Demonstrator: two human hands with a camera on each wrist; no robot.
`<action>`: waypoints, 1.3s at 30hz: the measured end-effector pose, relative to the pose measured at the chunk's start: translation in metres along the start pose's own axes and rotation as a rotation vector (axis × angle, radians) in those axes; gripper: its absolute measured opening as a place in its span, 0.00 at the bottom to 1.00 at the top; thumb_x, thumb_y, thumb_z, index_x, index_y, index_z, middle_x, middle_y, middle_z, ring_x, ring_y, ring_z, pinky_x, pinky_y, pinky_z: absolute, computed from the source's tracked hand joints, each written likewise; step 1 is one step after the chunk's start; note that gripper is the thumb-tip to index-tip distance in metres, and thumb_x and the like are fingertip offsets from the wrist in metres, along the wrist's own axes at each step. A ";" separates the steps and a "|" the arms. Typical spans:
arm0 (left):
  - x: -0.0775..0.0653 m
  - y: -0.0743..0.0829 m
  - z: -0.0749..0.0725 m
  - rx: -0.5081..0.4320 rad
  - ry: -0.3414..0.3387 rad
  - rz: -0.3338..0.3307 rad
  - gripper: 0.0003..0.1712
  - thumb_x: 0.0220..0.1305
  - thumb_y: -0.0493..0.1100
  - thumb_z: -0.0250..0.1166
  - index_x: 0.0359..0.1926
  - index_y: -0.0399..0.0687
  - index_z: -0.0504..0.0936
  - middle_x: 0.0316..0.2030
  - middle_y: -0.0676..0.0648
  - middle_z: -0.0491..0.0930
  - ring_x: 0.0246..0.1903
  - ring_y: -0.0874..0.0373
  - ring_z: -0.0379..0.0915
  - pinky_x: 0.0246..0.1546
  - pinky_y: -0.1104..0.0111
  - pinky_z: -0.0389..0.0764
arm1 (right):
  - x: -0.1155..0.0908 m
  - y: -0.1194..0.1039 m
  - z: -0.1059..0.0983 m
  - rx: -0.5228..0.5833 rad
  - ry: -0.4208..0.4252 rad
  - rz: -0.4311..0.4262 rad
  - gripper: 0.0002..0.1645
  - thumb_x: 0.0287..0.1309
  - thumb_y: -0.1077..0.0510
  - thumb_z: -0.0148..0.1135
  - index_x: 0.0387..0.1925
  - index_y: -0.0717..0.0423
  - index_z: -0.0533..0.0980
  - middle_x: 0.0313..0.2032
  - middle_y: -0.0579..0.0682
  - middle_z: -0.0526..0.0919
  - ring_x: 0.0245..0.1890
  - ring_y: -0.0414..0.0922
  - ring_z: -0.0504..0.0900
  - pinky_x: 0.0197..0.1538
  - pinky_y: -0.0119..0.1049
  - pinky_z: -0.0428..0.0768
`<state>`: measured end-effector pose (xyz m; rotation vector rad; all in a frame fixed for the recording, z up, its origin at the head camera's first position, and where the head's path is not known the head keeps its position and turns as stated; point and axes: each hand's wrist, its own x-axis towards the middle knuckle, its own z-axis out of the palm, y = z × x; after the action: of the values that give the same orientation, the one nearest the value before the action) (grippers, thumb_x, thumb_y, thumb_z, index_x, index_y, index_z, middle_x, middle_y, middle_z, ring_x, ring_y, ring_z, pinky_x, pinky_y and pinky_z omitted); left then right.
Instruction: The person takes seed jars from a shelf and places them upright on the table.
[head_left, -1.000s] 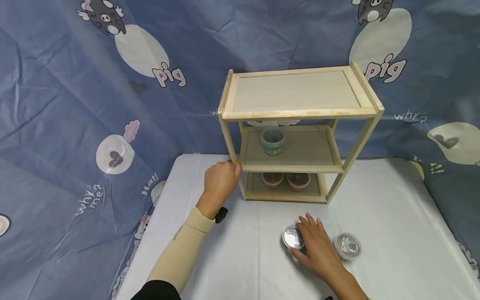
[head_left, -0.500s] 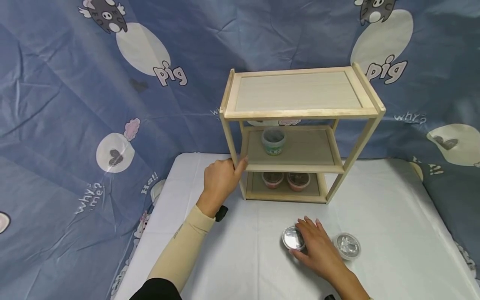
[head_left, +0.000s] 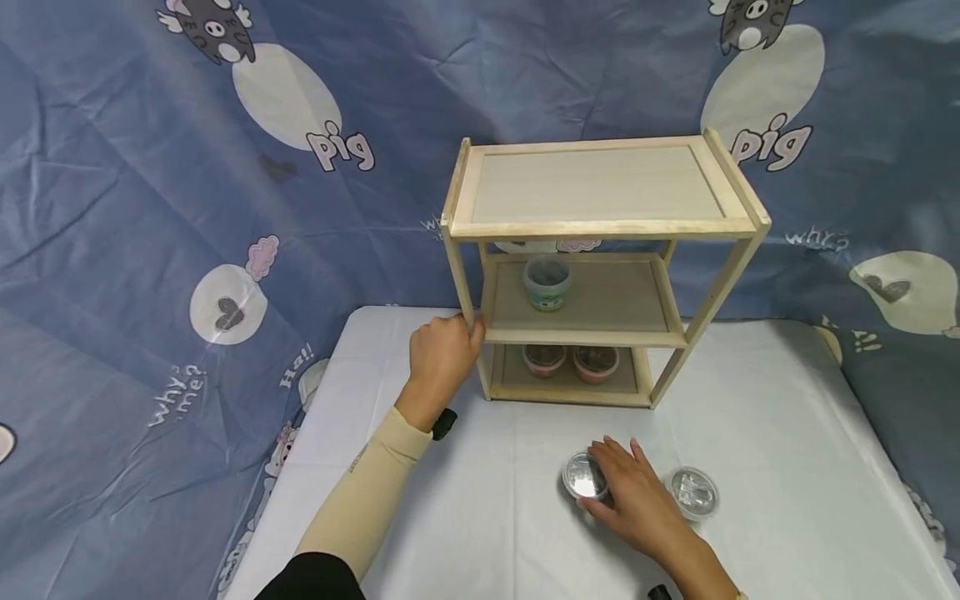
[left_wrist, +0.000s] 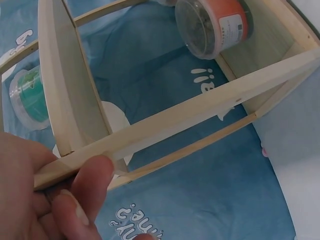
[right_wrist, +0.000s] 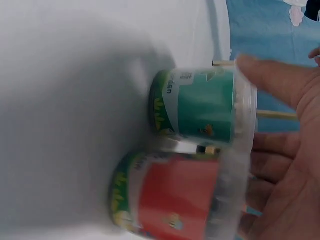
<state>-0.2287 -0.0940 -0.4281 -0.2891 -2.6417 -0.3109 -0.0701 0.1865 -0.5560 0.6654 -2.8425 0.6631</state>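
My left hand grips the front left post of a small three-tier wooden shelf, at about the height of its middle tier. My right hand is around a lidded plastic tub standing on the white-covered table. In the right wrist view this tub has a green label; thumb and fingers lie on either side of its rim. Beside it, near the back of that hand, stands a second clear-lidded tub, with a red label in the right wrist view.
A green-labelled tub sits on the shelf's middle tier, toward the left. Two reddish tubs, one left and one right, stand on the bottom tier. Blue patterned cloth hangs behind the white table cover.
My left thumb lifted a little off the post half a second ago and lies against it again now. The right hand and its tub have barely moved.
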 end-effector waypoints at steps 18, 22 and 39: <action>-0.002 -0.005 0.001 -0.015 -0.011 0.033 0.32 0.71 0.51 0.52 0.06 0.53 0.64 0.05 0.51 0.62 0.06 0.55 0.60 0.05 0.60 0.60 | 0.048 -0.003 -0.079 0.079 0.076 0.012 0.55 0.51 0.40 0.71 0.74 0.51 0.54 0.70 0.57 0.61 0.67 0.56 0.63 0.59 0.54 0.68; -0.002 -0.004 0.000 -0.025 -0.007 0.047 0.32 0.71 0.50 0.52 0.07 0.52 0.64 0.05 0.51 0.62 0.06 0.55 0.61 0.05 0.60 0.61 | 0.056 -0.004 -0.095 0.117 0.126 0.027 0.57 0.50 0.42 0.72 0.75 0.49 0.52 0.70 0.56 0.60 0.64 0.59 0.67 0.54 0.57 0.71; 0.000 -0.004 -0.001 -0.020 -0.031 0.049 0.32 0.72 0.51 0.51 0.06 0.52 0.65 0.05 0.51 0.63 0.06 0.54 0.62 0.06 0.61 0.62 | 0.098 0.005 -0.110 0.207 0.432 -0.052 0.58 0.43 0.55 0.78 0.73 0.52 0.55 0.70 0.50 0.62 0.66 0.53 0.65 0.58 0.54 0.68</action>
<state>-0.2296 -0.0983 -0.4282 -0.3669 -2.6582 -0.3197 -0.1552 0.2017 -0.4365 0.5423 -2.3742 0.9683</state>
